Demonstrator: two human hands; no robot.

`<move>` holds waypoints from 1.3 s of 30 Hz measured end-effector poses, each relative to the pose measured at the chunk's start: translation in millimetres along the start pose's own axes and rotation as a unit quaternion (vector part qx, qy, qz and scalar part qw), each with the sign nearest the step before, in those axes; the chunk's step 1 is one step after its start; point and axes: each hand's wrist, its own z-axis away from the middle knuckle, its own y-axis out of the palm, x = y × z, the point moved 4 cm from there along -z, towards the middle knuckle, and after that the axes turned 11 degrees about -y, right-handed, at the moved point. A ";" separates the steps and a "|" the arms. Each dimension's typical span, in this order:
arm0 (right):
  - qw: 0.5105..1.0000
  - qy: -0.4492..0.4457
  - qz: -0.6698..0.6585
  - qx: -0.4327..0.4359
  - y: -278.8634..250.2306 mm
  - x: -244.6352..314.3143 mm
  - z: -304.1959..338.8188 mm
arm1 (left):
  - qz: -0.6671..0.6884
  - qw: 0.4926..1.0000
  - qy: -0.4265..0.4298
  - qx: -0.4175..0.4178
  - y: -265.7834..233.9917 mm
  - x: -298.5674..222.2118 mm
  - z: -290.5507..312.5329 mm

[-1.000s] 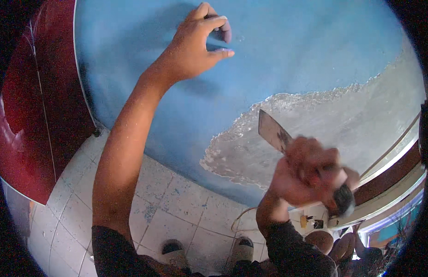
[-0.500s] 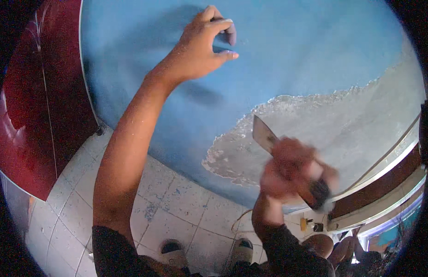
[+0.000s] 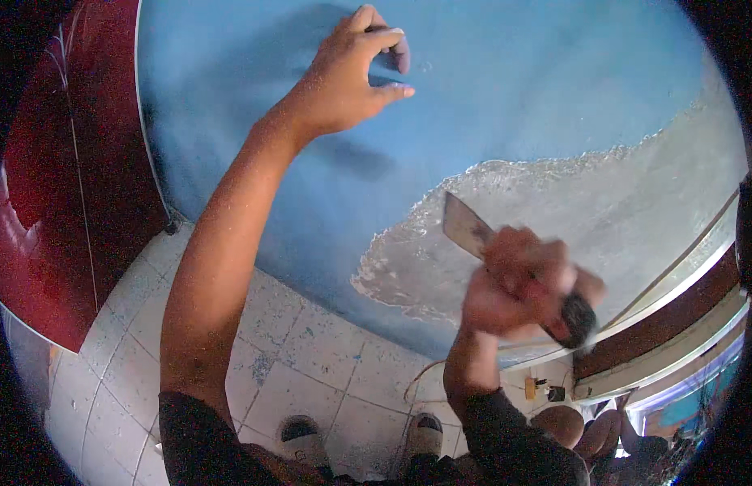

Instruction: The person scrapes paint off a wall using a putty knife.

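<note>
My right hand is wrapped round a scraper, its flat metal blade pointing up and left and its dark handle end showing below my fist. The blade lies over a grey bare patch on a blue painted wall; whether it touches the surface I cannot tell. Ragged, flaky paint edges the patch. Higher up on the left, my left hand is at the blue paint with thumb and curled fingers apart, holding nothing. The hand casts a shadow there.
A dark red door panel stands at the left. Tiled floor with blue specks runs below, my two sandals on it. At lower right are a ledge, a cable, a small yellow thing and what look like another person's bare legs.
My right hand and the scraper have shifted slightly upward over the grey patch. The left hand keeps its pose. The whole view has moved a little.
</note>
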 end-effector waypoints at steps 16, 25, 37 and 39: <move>0.974 -0.016 -0.197 -0.113 6.0 5.0 5.8 | 0.012 0.999 0.035 -0.020 -1.4 0.4 1.6; 0.990 0.043 0.138 -0.004 -4.5 -21.4 32.0 | 0.003 0.999 0.040 -0.025 4.3 -10.9 0.8; 0.996 0.014 0.063 0.053 5.3 3.9 29.9 | 0.018 0.994 -0.090 0.064 -7.1 -2.4 1.7; 0.989 0.045 0.139 0.036 11.1 1.9 27.7 | 0.020 0.994 -0.083 0.074 -6.3 -7.2 4.1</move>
